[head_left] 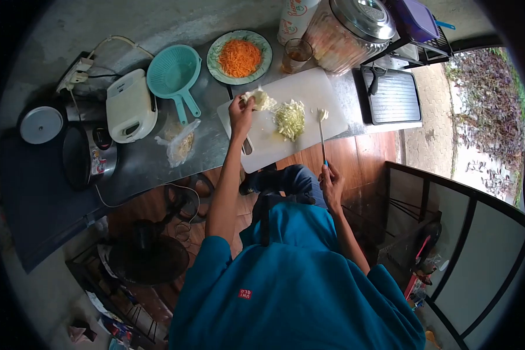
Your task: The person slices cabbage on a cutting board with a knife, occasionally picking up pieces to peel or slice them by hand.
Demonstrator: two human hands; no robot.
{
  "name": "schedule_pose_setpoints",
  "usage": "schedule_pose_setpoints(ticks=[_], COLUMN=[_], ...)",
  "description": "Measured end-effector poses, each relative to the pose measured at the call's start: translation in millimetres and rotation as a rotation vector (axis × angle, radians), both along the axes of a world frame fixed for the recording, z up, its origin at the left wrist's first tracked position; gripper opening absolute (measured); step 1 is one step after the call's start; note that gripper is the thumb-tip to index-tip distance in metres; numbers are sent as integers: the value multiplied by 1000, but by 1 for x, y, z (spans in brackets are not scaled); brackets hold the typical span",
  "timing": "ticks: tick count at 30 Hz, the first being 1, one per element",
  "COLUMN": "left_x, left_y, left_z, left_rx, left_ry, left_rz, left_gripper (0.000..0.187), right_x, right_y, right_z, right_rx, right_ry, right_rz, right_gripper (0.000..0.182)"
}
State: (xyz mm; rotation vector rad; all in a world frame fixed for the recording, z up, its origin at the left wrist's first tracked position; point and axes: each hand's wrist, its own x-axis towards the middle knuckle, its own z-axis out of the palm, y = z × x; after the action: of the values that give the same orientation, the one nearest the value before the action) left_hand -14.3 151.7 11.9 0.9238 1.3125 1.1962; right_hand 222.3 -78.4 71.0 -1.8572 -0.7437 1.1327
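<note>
My left hand (241, 115) is closed on a pale piece of cabbage (262, 101) above the far left part of the white cutting board (315, 87). A heap of shredded cabbage (290, 121) lies on the board, to the right of that hand. In my right hand (332, 185), near the counter's front edge, is a knife (322, 140) with a blue handle. Its thin blade points away from me over the board's right side, and a pale cabbage bit (323, 115) shows at its tip. The knife is apart from the heap.
Behind the board stand a plate of shredded carrot (239, 58), a glass (297, 55) and a large lidded jar (350, 32). A teal colander (174, 73), a plastic bag (181, 143) and a white sandwich maker (132, 108) are to the left. A ridged grill pan (392, 96) sits right.
</note>
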Motion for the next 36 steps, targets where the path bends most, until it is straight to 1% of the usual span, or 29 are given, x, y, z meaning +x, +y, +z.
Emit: schedule_pose_setpoints(ticks=[2, 5, 6, 7, 8, 10, 12, 13, 14, 16, 17, 19, 20, 22, 23, 24, 26, 28, 30, 31, 33, 34, 36], left_x=[-16, -29, -31, -31, -31, -27, -20, -17, -13, -6, -4, -1, -1, -3, -4, -5, -5, -6, -6, -7, -8, -5, 8], left_y=[-9, -31, -41, -49, -56, -72, -85, -92, -99, -112, -117, -126, -129, -133, -133, -133, -137, -139, -144, -145, -147, -147, -147], left_z=[-8, 13, 14, 16, 17, 16, 18, 20, 23, 22, 18, 9, 6, 5, 5, 5, 5, 13, 20, 16, 8, 6, 8], left_rx=[-14, 95, 90, 137, 187, 149, 293, 283, 276, 291, 287, 301, 322, 318, 330, 343, 350, 358, 378, 377, 406, 403, 265], left_ry=[8, 259, 264, 311, 357, 336, 492, 573, 573, 665, 603, 630, 659, 694, 702, 711, 739, 770, 721, 722, 674, 674, 634], left_rz=[5, -122, -119, -125, -132, -108, -109, -149, -145, -201, -203, -211, -221, -232, -251, -270, -252, -237, -236, -235, -238, -238, -12], left_gripper=[28, 27, 27, 27, 28, 31, 37, 40, 40, 38, 34, 34, 34, 33, 32, 31, 30, 30, 26, 26, 35, 35, 46], right_x=[-1, -2, -2, -3, -4, -5, -7, -8, -9, -15, -18, -24, -25, -31, -30, -27, -21, -15, -14, -14, -15, -18, -22], right_y=[-2, -6, -5, -3, 0, 4, 8, 9, 10, 14, 16, 23, 26, 38, 43, 48, 56, 59, 58, 59, 59, 59, 57], right_z=[-4, -14, -13, -13, -13, -8, -3, 0, 2, 9, 13, 22, 21, 28, 35, 33, 26, 18, 16, 18, 23, 26, 28], right_rx=[-14, 27, 19, 12, 11, 28, -2, -31, -36, -1, -6, -50, -54, 82, -81, -81, -128, -93, -59, -62, -69, -92, -116], right_ry=[7, 13, -8, -30, -26, -31, -30, -33, -33, -88, -88, -128, -127, -163, -171, -174, -332, -331, -331, -351, -372, -366, -359], right_rz=[-3, 15, 32, 48, 50, 66, 80, 93, 98, 183, 189, 374, 378, 578, 596, 602, 685, 698, 705, 705, 706, 694, 681], right_gripper=[41, 43, 43, 43, 43, 43, 43, 44, 44, 43, 43, 42, 42, 42, 40, 40, 37, 35, 34, 34, 34, 34, 34])
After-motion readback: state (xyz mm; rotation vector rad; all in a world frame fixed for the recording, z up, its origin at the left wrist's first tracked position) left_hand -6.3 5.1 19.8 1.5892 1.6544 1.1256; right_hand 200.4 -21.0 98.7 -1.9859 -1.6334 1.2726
